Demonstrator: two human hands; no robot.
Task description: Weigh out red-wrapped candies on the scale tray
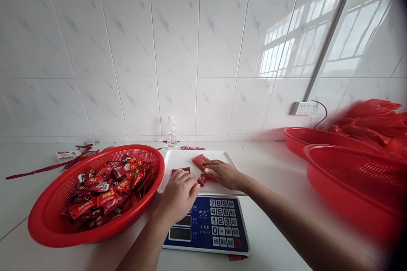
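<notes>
My left hand (180,194) is over the front edge of the scale's white tray (227,159), fingers curled down and thumb drawn in. A red packet (180,170) shows just beyond its knuckles; what lies under the fingers is hidden. My right hand (224,174) lies palm down on the tray, fingers stretched out, fingertips touching a larger red packet (199,160). Between the hands lies a small red packet (202,179). Below them is the scale's blue keypad panel (205,224), its displays partly behind my left wrist.
To the left stands a red basket (41,220) of red snack packets. Two red baskets (343,182) and red plastic bags (375,123) are at the right. A clear bottle (172,133) stands by the tiled wall, near a power strip (305,108). Dark red ribbon (41,172) lies far left.
</notes>
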